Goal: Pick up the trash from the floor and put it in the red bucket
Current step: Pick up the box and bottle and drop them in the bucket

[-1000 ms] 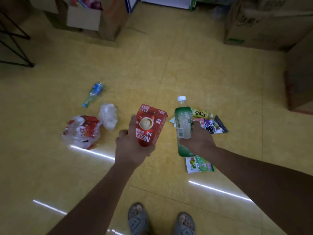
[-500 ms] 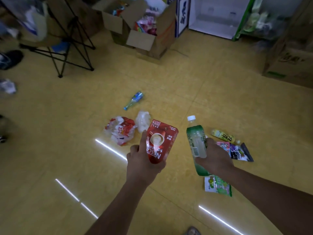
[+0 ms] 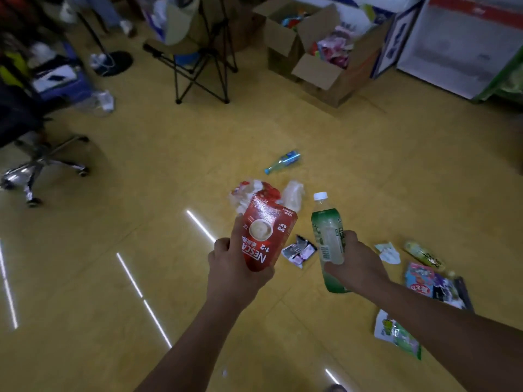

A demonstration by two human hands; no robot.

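Fingers [image 3: 235, 236] of left hand [image 3: 237, 274] clamp red pouch [image 3: 267, 233], right hand [image 3: 357, 267] grips green bottle [image 3: 327, 230].

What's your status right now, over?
Left hand grips red Nescafe box. Right hand grips green-labelled plastic bottle. Red bucket not in view. Wrappers litter yellow floor.

The left hand [image 3: 237, 267] and right hand [image 3: 357, 265] are bare. Both arms [image 3: 198, 335] are bare too. A grey shoe tip [image 3: 335, 389] shows.
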